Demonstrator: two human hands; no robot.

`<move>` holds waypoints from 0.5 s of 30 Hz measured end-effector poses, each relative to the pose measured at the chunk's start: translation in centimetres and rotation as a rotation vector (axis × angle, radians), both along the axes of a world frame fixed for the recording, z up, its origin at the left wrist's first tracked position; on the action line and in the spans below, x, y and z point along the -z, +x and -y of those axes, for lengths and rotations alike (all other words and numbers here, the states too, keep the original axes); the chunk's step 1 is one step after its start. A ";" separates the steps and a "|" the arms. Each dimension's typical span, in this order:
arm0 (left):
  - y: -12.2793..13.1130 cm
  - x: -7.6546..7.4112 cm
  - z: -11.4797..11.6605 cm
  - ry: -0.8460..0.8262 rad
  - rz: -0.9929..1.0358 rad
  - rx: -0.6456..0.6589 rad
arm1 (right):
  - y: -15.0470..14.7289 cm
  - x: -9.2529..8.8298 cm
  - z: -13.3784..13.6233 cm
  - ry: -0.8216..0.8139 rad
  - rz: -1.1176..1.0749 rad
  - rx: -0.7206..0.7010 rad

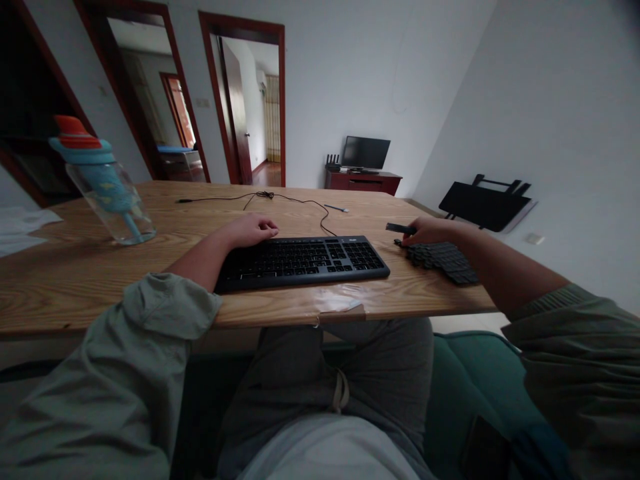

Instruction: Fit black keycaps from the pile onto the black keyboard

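Observation:
A black keyboard (305,261) lies on the wooden table (75,280) in front of me. My left hand (250,230) rests at the keyboard's far left corner, fingers loosely curled, nothing in them. My right hand (425,231) is to the right of the keyboard, pinching a long dark keycap (399,228) just above a pile of loose black keycaps (443,260). The keyboard's cable (280,198) runs away across the table.
A clear water bottle (107,190) with a blue and orange lid stands at the left. White paper (20,223) lies at the far left edge. A folded black table (483,203) leans on the right wall. Two doorways and a TV (365,153) are beyond.

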State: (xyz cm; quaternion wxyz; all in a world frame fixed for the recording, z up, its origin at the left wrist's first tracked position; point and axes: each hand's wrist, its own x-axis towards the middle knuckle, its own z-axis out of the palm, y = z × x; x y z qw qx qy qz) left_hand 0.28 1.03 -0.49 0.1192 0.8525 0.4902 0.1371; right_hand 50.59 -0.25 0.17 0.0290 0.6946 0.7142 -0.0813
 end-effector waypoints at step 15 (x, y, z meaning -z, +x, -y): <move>0.2 -0.2 0.3 -0.012 0.009 -0.004 | -1.9 -0.3 0.9 0.012 0.081 0.029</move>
